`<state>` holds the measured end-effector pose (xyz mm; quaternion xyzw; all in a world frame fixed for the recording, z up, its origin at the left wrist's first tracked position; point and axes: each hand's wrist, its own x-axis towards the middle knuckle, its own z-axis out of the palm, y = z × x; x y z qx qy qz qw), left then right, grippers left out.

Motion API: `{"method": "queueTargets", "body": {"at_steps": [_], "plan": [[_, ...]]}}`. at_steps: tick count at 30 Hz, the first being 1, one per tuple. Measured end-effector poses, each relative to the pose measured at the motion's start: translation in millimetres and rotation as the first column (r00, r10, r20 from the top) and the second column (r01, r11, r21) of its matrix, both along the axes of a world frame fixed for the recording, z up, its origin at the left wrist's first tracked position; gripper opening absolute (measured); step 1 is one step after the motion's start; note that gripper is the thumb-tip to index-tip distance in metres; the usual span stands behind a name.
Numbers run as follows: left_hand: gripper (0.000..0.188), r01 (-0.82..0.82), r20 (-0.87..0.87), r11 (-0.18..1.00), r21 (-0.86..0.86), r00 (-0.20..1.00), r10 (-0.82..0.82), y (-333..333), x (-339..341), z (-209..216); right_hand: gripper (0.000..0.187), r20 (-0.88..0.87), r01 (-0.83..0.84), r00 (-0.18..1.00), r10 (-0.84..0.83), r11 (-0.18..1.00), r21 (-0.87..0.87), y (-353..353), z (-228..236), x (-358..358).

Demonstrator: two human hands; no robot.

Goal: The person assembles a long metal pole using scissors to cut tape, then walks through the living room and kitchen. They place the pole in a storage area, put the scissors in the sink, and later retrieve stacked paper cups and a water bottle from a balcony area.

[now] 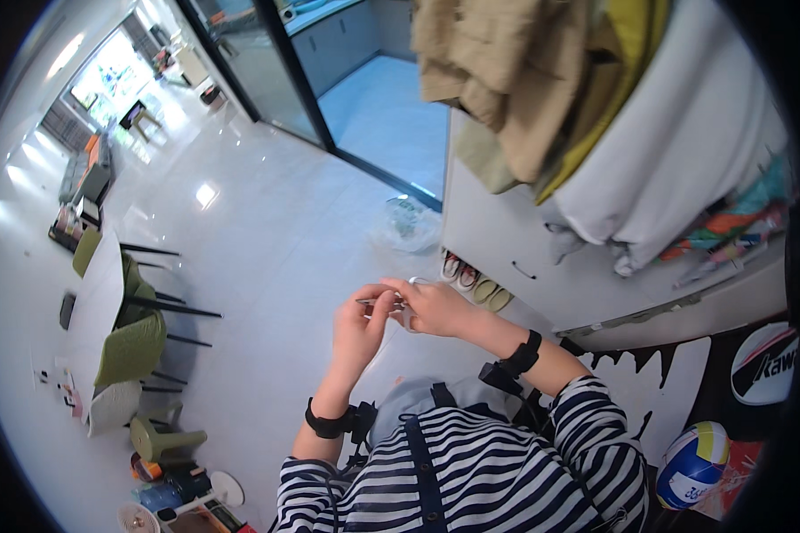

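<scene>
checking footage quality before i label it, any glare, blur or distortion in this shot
Head view: bright glare spots on the glossy floor; head view: far window washed out; head view: fisheye bends the white table; head view: detail between left hand and right hand too soft to identify.

Small item [365, 302] partly behind fingers [383, 307].

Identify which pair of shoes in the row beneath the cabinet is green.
The green pair, at the row's end nearest the person's right forearm; the other shoes look pale with reddish or darker parts.
</scene>
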<state>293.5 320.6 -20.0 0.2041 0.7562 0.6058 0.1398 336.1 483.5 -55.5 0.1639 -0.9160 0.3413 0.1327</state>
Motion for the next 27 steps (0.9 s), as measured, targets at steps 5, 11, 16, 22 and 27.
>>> {"method": "queueTargets", "body": {"at_steps": [5,11,16,22,27], "plan": [[0.024,0.005,0.146,0.993,-0.122,0.989,0.013,-82.9,-43.7,-25.7,0.100,0.433,-0.312,0.824,0.366,0.931,-0.192,-55.2,-15.7,-66.4],[0.026,-0.093,0.351,0.994,0.059,0.934,0.066,-110.2,-119.0,-60.7,0.098,0.576,-0.354,0.738,0.351,0.929,-0.111,-81.6,-34.1,-156.0],[0.027,-0.190,0.329,0.979,0.078,0.932,0.154,-131.6,-225.5,-72.9,0.079,0.390,-0.351,0.833,0.393,0.919,-0.178,-88.0,-60.0,-262.9],[0.026,-0.207,0.343,0.977,-0.047,0.915,0.211,-153.6,-371.1,-50.8,0.064,0.257,-0.334,0.866,0.429,0.879,-0.339,-89.9,-60.9,-406.8],[0.021,-0.075,0.445,0.996,-0.053,0.891,0.091,-154.0,-463.9,-57.1,0.061,0.090,-0.397,0.908,0.410,0.908,-0.133,-62.8,-57.0,-504.3]]}}
